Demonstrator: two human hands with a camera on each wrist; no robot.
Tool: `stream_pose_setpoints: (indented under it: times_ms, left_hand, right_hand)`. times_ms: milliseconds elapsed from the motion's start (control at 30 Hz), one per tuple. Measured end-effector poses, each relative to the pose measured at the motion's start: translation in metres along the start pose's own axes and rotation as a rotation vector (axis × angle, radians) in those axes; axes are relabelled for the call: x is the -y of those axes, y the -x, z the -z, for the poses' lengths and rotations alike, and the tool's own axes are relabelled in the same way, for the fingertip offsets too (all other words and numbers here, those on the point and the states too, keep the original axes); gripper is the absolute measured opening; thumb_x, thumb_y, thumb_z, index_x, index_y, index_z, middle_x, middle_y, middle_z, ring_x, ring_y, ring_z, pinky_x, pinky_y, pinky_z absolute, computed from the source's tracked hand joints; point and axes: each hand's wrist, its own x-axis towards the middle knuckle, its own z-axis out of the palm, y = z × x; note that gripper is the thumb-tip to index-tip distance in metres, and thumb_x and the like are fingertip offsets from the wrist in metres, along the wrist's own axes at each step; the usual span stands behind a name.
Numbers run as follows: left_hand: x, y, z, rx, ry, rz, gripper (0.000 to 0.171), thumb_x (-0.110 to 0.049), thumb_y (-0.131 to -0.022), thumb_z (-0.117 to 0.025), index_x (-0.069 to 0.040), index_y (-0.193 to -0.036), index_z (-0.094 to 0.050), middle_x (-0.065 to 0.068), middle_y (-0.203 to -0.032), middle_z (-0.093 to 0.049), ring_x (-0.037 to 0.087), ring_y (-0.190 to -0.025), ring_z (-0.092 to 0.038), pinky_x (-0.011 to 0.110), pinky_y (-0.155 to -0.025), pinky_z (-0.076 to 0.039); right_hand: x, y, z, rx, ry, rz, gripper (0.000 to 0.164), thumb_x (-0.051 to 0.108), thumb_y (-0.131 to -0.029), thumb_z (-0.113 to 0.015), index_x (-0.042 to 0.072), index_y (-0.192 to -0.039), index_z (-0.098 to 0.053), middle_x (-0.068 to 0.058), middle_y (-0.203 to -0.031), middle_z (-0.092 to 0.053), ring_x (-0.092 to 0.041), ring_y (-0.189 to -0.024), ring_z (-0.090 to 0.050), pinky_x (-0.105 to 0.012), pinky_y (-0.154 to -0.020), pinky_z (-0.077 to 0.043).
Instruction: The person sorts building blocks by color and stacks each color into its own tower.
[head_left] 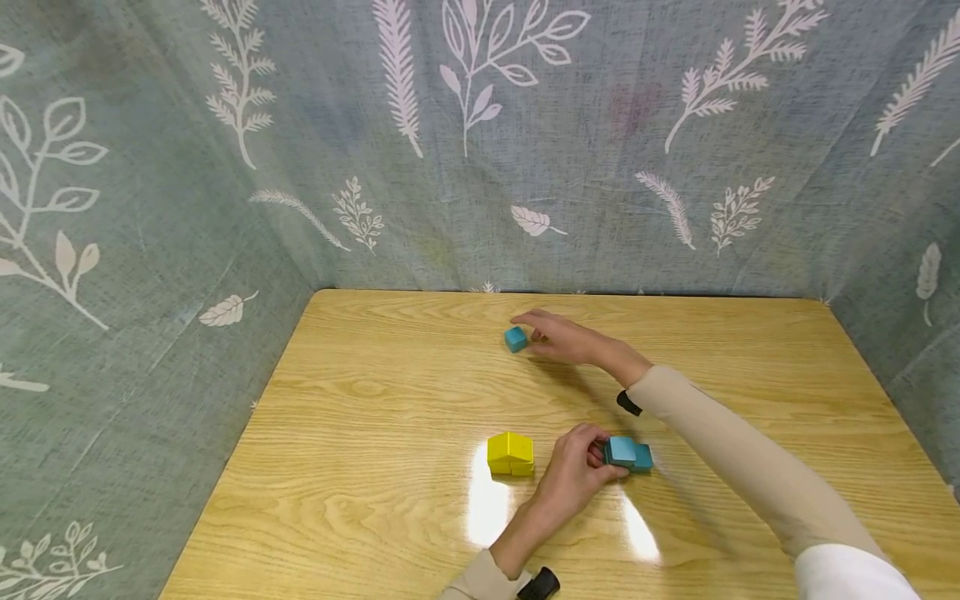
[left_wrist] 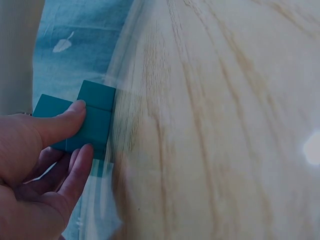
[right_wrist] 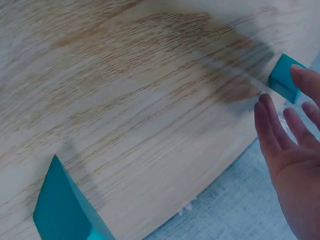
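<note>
In the head view, my left hand [head_left: 573, 471] holds a small group of teal blocks [head_left: 621, 451] right of centre, near the front. The left wrist view shows the left thumb [left_wrist: 75, 112] pressed on one block face, fingertips at the lower side of the joined blocks [left_wrist: 95, 120]. My right hand [head_left: 566, 340] reaches toward the far side of the table, beside a single teal cube [head_left: 515, 339]. Its fingers spread around the cube, the thumb apart from them. In the right wrist view, that cube [right_wrist: 286, 77] sits by the fingertips of the right hand [right_wrist: 295, 150].
Yellow blocks [head_left: 510, 454] in a house-like shape stand left of my left hand. A teal block with slanted sides [right_wrist: 70, 205] shows at the lower left of the right wrist view. Patterned cloth [head_left: 480, 167] surrounds the wooden table [head_left: 360, 392] at the back and sides.
</note>
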Motion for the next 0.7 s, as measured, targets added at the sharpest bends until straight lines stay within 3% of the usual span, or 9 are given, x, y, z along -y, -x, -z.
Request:
stream_pose_setpoints:
  times_ms: [233,467,700]
  left_hand:
    - [-0.0003,0.0003,-0.0008,-0.015,-0.02,-0.025,0.033,-0.005,-0.08,-0.089,0.004,-0.105,-0.07,0.005,-0.09,-0.065,0.0,-0.071,-0.057,0.01,-0.064,-0.05]
    - [-0.0008,0.0011,-0.0011,-0.034,-0.033,-0.053,0.033,-0.005,-0.079,-0.089,0.004,-0.104,-0.069,0.005,-0.089,-0.064,0.002,-0.071,-0.058,0.01,-0.064,-0.049]
    - [-0.002,0.0008,0.0002,-0.016,-0.015,-0.018,0.033,-0.005,-0.08,-0.088,0.004,-0.106,-0.07,0.003,-0.09,-0.064,0.002,-0.071,-0.058,0.011,-0.064,-0.05]
  right_hand:
    - [0.0019,-0.006,-0.002,0.023,0.026,0.05,0.043,-0.006,-0.101,-0.06,-0.013,-0.141,-0.047,-0.032,-0.141,-0.048,-0.043,-0.116,-0.058,-0.046,-0.095,-0.054]
    - [0.0012,-0.0057,-0.0046,0.007,-0.02,0.045,0.028,-0.006,-0.1,-0.061,-0.008,-0.127,-0.055,-0.023,-0.121,-0.06,-0.039,-0.115,-0.061,-0.038,-0.097,-0.053]
    - [-0.001,-0.0007,-0.0023,-0.007,-0.085,0.009,0.026,-0.004,-0.099,-0.064,-0.006,-0.124,-0.057,-0.02,-0.12,-0.06,-0.038,-0.117,-0.062,-0.045,-0.098,-0.055]
